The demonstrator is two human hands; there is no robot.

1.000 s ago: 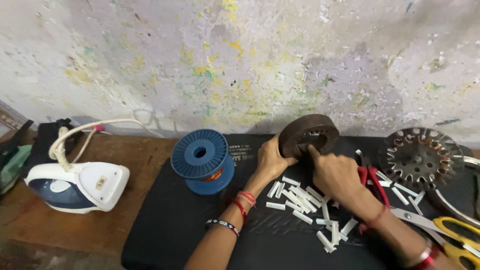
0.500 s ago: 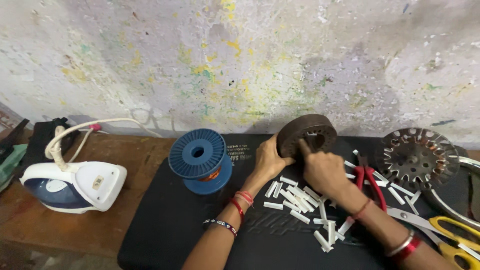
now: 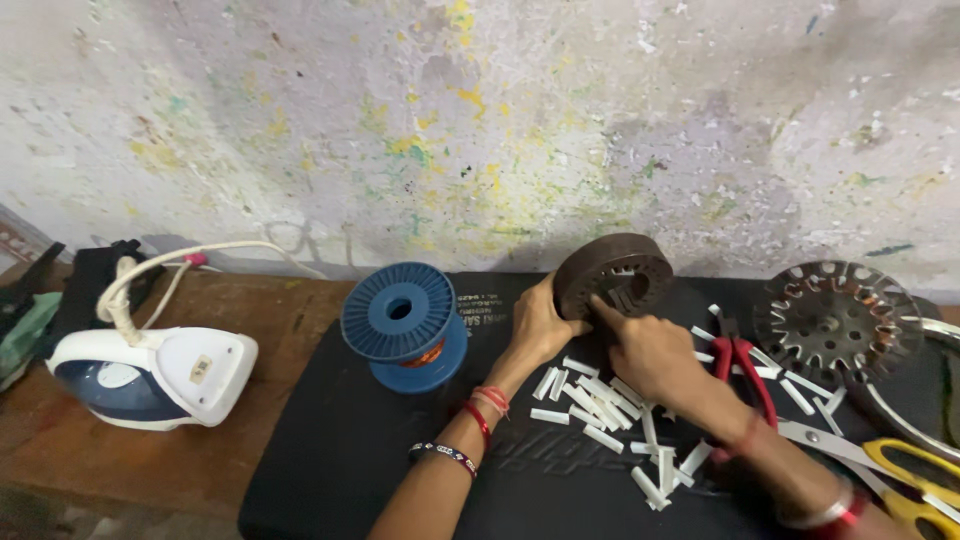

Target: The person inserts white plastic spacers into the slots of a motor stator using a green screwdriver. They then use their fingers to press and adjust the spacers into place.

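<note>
Two hands work a dark round slotted metal stator core [image 3: 613, 282], tilted on the black mat [image 3: 330, 450]: left hand [image 3: 538, 326] in closed grip around its side, right hand [image 3: 650, 355] fingertips pressing its inner slots, above scattered white paper strips [image 3: 590, 395].

dark brown slotted ring [image 3: 613, 275], blue spool [image 3: 402, 320], white strips [image 3: 600, 400], black mat [image 3: 350, 440], yellow-handled scissors [image 3: 900, 465], white and blue iron [image 3: 150, 375].

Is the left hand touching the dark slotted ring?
Touching. The head view shows the left hand cupped against the ring's outer wall, propping it on edge, with no gap visible.
</note>
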